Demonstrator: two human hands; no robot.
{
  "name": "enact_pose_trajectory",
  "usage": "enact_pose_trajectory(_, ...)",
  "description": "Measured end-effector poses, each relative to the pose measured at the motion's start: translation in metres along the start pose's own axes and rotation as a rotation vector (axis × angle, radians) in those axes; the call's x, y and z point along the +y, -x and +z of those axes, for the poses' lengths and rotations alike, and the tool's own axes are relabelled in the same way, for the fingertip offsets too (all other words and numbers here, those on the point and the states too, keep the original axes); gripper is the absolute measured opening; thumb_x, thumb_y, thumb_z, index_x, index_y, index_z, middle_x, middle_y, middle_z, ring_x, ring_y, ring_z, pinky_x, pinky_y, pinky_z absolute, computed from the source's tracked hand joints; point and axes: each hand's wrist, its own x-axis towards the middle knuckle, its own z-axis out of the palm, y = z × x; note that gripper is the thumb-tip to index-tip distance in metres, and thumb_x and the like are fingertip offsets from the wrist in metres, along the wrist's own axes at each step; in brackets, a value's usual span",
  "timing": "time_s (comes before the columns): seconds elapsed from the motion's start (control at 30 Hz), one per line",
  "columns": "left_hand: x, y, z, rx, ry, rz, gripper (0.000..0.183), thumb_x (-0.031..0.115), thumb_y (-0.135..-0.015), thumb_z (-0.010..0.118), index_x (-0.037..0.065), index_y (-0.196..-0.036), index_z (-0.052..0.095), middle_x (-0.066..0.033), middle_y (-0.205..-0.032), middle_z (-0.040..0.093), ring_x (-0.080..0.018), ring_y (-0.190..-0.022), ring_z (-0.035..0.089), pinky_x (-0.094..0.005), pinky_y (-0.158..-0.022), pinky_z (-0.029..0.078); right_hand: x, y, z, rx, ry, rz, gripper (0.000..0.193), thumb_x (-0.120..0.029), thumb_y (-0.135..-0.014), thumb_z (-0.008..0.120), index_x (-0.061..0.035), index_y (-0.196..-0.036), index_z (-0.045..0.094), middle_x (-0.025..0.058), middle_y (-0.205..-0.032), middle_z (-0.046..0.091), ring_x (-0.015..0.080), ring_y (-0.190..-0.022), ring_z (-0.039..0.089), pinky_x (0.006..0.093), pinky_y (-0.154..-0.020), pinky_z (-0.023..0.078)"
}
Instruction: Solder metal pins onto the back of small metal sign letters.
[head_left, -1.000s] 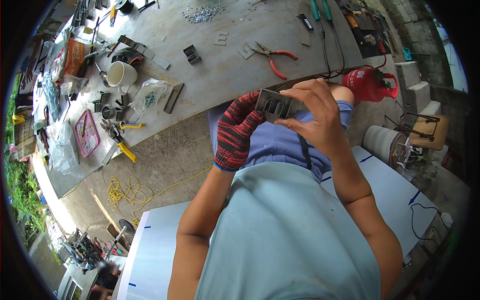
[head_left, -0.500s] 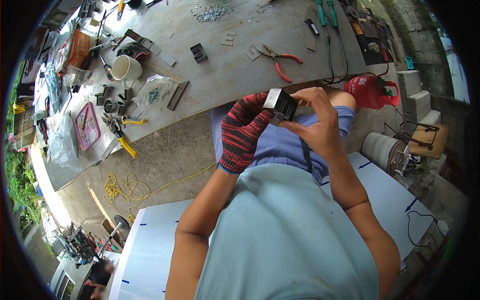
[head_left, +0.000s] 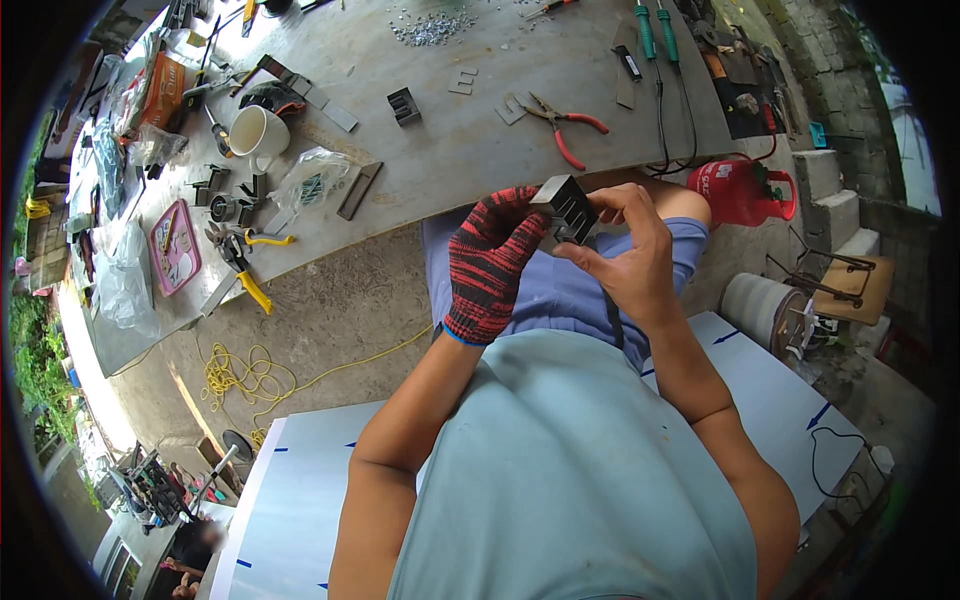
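Note:
A small dark metal box (head_left: 566, 208) with slots along one face is held up in front of my lap, near the table's edge. My left hand (head_left: 492, 265), in a red-and-black knit glove, grips it from the left. Bare, my right hand (head_left: 637, 245) closes its thumb and fingertips on the right side of the box. A similar slotted metal piece (head_left: 404, 107) rests on the table beyond. Near it lie a flat E-shaped plate (head_left: 463, 80), a second notched plate (head_left: 510, 109) and red-handled pliers (head_left: 566, 126) with jaws spread.
The metal table (head_left: 440, 160) carries a white mug (head_left: 258, 137), yellow-handled snips (head_left: 240, 262), a pink tray (head_left: 176, 248), plastic bags and green-handled cables (head_left: 645, 35). A red gas cylinder (head_left: 738, 190) stands right. Yellow cord (head_left: 245, 378) lies coiled on the floor. Another person (head_left: 190, 555) is at lower left.
The box has turned slightly in my hands, so its slotted face shows more. My hands have shifted a little to the right; both keep their hold.

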Motion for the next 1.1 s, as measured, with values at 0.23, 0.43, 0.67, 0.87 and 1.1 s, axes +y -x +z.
enact_pose_trajectory(0.23,-0.003,0.0,0.002,-0.037,0.061,-0.041,0.046,0.002,-0.093,0.076,0.002,-0.136,0.06,-0.0055,-0.117,0.07,-0.0128,-0.107,0.065,-0.0295,-0.093,0.054,0.002,0.001,0.01,0.142,0.171,-0.146,0.05,-0.008,-0.067,0.093,-0.003,-0.109,0.065,0.0098,-0.1,0.062,0.0245,-0.088,0.06,0.0352,-0.077,0.051)
enact_pose_trajectory(0.43,-0.002,-0.001,0.012,0.002,0.008,-0.084,0.052,0.0,-0.091,0.076,0.001,-0.139,0.057,-0.0058,-0.116,0.069,-0.0128,-0.104,0.064,-0.0282,-0.091,0.055,0.009,0.006,0.023,0.199,0.194,-0.194,0.053,-0.013,-0.064,0.093,-0.0037,-0.108,0.065,0.0103,-0.098,0.059,0.0308,-0.087,0.058,0.0425,-0.077,0.048)
enact_pose_trajectory(0.67,-0.003,-0.001,0.011,0.021,0.003,-0.058,0.054,0.0,-0.091,0.076,0.0,-0.141,0.054,-0.0068,-0.117,0.068,-0.0125,-0.104,0.064,-0.0289,-0.091,0.055,0.015,0.007,0.026,0.194,0.18,-0.185,0.053,-0.019,-0.067,0.093,-0.004,-0.11,0.065,0.01,-0.099,0.06,0.0307,-0.09,0.058,0.0433,-0.079,0.048)
enact_pose_trajectory(0.87,0.002,-0.005,0.008,0.057,-0.105,-0.062,0.053,0.0,-0.092,0.075,0.0,-0.141,0.054,-0.0063,-0.116,0.067,-0.0126,-0.106,0.063,-0.029,-0.092,0.055,0.019,0.01,0.02,0.13,0.129,-0.15,0.06,-0.024,-0.07,0.093,-0.0054,-0.118,0.062,0.0107,-0.108,0.062,0.0313,-0.099,0.06,0.0441,-0.088,0.047)
enact_pose_trajectory(1.1,0.003,-0.006,-0.001,0.063,-0.08,-0.114,0.051,0.001,-0.094,0.074,0.0,-0.141,0.054,-0.007,-0.118,0.066,-0.0145,-0.106,0.065,-0.0294,-0.092,0.055,0.023,0.011,0.006,0.115,0.117,-0.117,0.061,-0.022,-0.075,0.092,-0.0044,-0.125,0.061,0.0116,-0.112,0.062,0.0278,-0.099,0.06,0.039,-0.086,0.05)
